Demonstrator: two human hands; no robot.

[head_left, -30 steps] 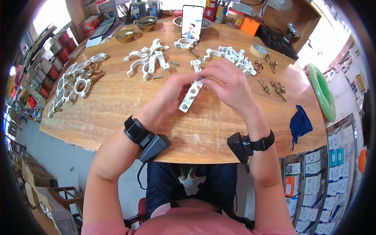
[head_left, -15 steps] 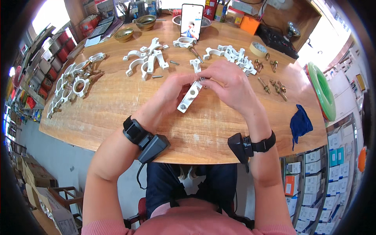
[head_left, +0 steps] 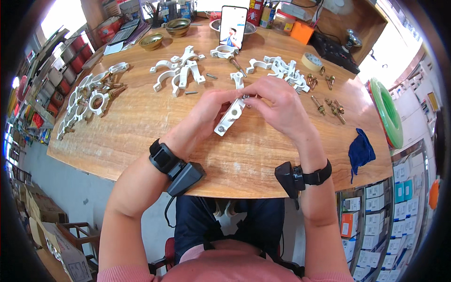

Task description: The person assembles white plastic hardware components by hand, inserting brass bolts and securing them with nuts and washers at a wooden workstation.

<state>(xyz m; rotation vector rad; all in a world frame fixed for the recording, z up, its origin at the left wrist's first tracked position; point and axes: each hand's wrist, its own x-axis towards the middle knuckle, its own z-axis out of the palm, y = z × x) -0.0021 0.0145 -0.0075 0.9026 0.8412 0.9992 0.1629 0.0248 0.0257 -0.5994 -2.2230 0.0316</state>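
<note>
While the left hand grips a white clamp, right hand arched, fingers pinching a fastener

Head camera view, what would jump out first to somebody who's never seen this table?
Probably the white clamp mid-table, held in the left hand while the right hand pinches at its far end. Next, likely the lit phone standing upright at the back, and the bright green coil just beyond the table's right edge. The dark blue cloth near that edge stands out too.
</note>
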